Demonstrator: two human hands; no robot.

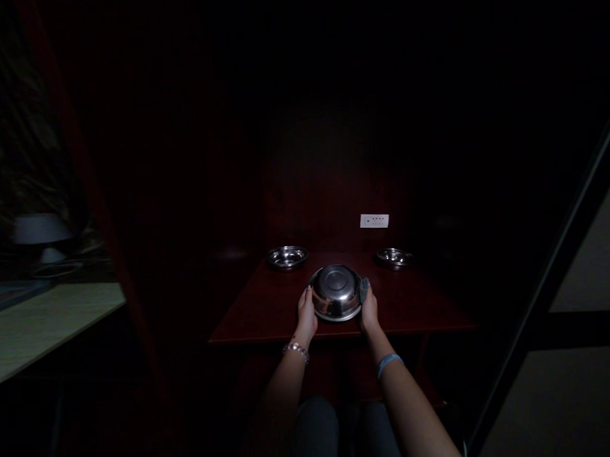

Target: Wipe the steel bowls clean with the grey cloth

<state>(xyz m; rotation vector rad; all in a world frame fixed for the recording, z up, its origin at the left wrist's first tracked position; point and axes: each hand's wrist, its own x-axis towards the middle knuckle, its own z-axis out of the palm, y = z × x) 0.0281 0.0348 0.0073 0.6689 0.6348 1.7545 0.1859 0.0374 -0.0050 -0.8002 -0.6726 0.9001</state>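
Observation:
A shiny metal bowl (336, 293) is tipped with its round base facing up and toward me, near the front of a dark red desk. My left hand (306, 314) grips its left rim, and my right hand (369, 308) holds the right side. Between my right hand and the bowl is a small grey cloth (364, 290), pressed against the metal. Whether the bowl's rim touches the desk I cannot tell. The bowl hides its own inside and most of my fingertips.
Two more metal bowls stand upright toward the back of the desk (258, 317): a wider bowl (287, 257) at left and a smaller bowl (395, 258) at right. A white socket panel (374, 221) is on the back wall. Further left are a pale table (52, 317) and a lamp (42, 229).

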